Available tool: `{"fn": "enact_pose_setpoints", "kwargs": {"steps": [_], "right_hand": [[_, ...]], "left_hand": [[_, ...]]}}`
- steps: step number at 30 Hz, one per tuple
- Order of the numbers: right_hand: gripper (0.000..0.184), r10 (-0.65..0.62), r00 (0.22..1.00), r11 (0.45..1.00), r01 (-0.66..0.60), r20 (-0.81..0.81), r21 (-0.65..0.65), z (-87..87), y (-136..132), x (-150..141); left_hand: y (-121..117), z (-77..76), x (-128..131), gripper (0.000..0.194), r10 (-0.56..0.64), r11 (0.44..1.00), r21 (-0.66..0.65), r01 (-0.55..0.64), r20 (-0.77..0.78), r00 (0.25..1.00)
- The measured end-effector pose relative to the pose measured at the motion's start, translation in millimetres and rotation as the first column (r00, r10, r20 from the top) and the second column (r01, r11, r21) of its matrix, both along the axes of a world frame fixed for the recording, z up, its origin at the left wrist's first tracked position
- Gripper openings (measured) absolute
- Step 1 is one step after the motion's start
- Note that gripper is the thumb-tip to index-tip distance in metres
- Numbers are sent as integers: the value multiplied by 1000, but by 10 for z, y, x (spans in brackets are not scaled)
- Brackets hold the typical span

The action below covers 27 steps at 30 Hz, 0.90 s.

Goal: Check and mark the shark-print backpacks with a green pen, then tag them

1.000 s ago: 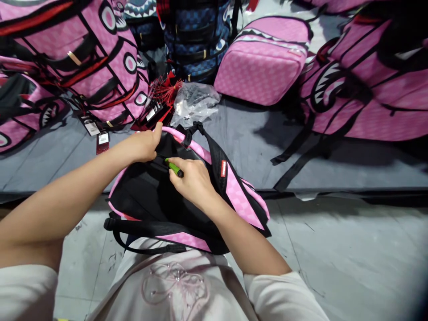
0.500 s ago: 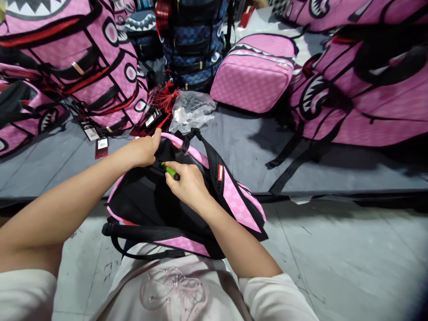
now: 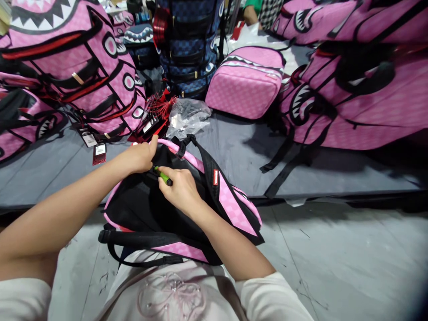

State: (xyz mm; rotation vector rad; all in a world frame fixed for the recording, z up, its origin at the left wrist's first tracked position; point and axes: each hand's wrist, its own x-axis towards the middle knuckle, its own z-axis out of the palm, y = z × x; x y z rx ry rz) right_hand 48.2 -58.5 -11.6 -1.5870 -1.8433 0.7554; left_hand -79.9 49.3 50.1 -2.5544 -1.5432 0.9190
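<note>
The work on the black-and-pink backpack (image 3: 129,205) seems to be in the middle, in my judgement: the small green tool (image 3: 165,179) is at its black cloth, and both my hands are busy there. What is finished on it I cannot tell, because my fingers cover the spot. The backpack lies left of the centre of the frame, between my lap and the grey bench (image 3: 247,174).

My left hand (image 3: 142,157) is clamped on the backpack's upper part, its fingertips hidden, with one digit pointing up; this forearm comes from the left edge. My right hand (image 3: 180,185) is closed around the tool, whose tip points toward the left hand, quite near; this forearm rises from the lower right, the wrist almost straight.
</note>
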Motion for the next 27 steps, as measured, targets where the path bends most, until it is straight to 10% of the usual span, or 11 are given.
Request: {"fn": "enact_pose_setpoints", "kwargs": {"steps": [10, 13, 19, 23, 27], "right_hand": [[31, -13, 1000, 998, 14, 7, -54, 77, -12, 99], [20, 14, 993, 993, -1, -115, 117, 236, -46, 326], [31, -351, 920, 799, 392, -176, 456, 297, 517, 1059], [40, -141, 872, 989, 101, 469, 110, -120, 1315, 1220], [52, 236, 717, 969, -119, 656, -218, -502, 1948, 1032]], "left_hand": [[-60, 35, 20, 88, 11, 1000, 25, -11, -1, 1000], [-112, 53, 1, 86, 21, 1000, 18, -22, 48, 999], [-157, -3, -80, 86, 15, 999, 26, -19, 135, 991], [-149, -53, -114, 86, 8, 1000, 27, -12, 162, 987], [-151, -41, -114, 85, 21, 1000, -1, -21, 174, 985]]}}
